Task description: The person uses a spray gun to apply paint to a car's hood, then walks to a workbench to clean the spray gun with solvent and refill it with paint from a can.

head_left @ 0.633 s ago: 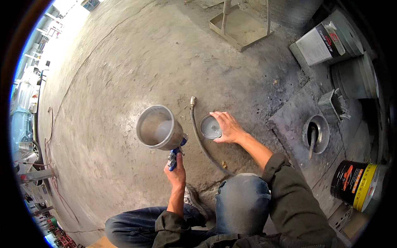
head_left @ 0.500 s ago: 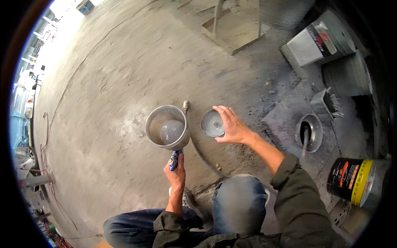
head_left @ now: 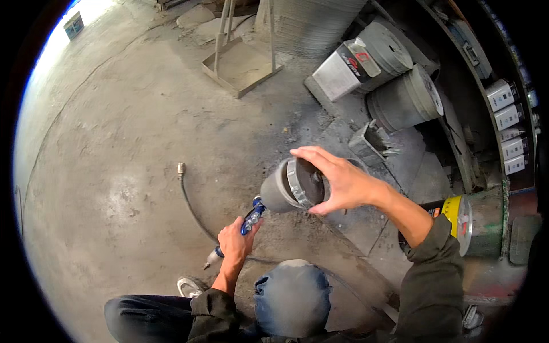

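My left hand (head_left: 234,243) is wrapped round the grip of a spray gun (head_left: 253,217) with blue parts. The gun's grey cup (head_left: 275,191) is tipped, its mouth turned to the right. Over that mouth, my right hand (head_left: 351,186) holds a round grey lid (head_left: 309,180) by its rim, thumb at the near edge and fingers at the far edge. The lid sits at a slant, and a dark gap shows along part of the cup's rim. What is inside the cup is hidden from here.
An air hose (head_left: 193,208) with a metal coupling lies on the dusty concrete floor. To the right stand a square pot with brushes (head_left: 369,142), a white rectangular can (head_left: 342,73), grey drums (head_left: 403,103) and a yellow-banded bucket (head_left: 454,214). A metal tray (head_left: 251,80) lies further off.
My hands have come together: the lid has moved from beside the cup onto its mouth. The cup has swung from facing up to tipping right. The view has turned rightward.
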{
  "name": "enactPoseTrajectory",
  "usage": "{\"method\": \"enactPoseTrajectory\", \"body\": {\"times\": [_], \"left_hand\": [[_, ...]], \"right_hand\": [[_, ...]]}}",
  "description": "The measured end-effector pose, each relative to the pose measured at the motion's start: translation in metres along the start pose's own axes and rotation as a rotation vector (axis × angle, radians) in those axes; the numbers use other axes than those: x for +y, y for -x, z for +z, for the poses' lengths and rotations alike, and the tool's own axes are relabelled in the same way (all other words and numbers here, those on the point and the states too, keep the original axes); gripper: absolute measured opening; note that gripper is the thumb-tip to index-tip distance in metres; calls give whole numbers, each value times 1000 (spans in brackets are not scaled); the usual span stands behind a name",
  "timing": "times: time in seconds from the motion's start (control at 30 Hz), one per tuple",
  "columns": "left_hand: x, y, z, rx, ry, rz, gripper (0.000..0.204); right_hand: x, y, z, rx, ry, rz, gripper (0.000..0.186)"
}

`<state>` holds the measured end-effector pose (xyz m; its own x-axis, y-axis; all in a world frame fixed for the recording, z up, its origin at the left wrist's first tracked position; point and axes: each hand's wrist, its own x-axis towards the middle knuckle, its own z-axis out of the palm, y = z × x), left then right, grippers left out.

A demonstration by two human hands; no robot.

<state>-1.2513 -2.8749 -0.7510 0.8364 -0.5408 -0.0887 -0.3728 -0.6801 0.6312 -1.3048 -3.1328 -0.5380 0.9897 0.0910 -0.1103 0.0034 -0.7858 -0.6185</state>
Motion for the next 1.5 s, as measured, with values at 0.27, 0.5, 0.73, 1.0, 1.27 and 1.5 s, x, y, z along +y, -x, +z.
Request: {"method": "enactPoseTrajectory", "body": {"times": [0.27, 0.5, 0.73, 1.0, 1.27, 1.5], "left_hand": [[36, 2, 12, -212, 13, 262, 51], [39, -1, 14, -471, -53, 429, 50], [50, 9, 13, -354, -57, 256, 48], [73, 5, 24, -274, 88, 174, 47], [154, -13, 40, -240, 647, 609, 45], [27, -83, 20, 244, 134, 560, 35]], "right_hand": [[-8, 85, -24, -185, 340, -97, 97], [-19, 122, -11, -204, 611, -474, 48], [-13, 109, 6, 42, 229, 361, 117], [11, 112, 11, 558, -290, 485, 118], [48, 57, 134, 986, -1087, 463, 38], [108, 167, 52, 1566, -805, 744, 32]]}}
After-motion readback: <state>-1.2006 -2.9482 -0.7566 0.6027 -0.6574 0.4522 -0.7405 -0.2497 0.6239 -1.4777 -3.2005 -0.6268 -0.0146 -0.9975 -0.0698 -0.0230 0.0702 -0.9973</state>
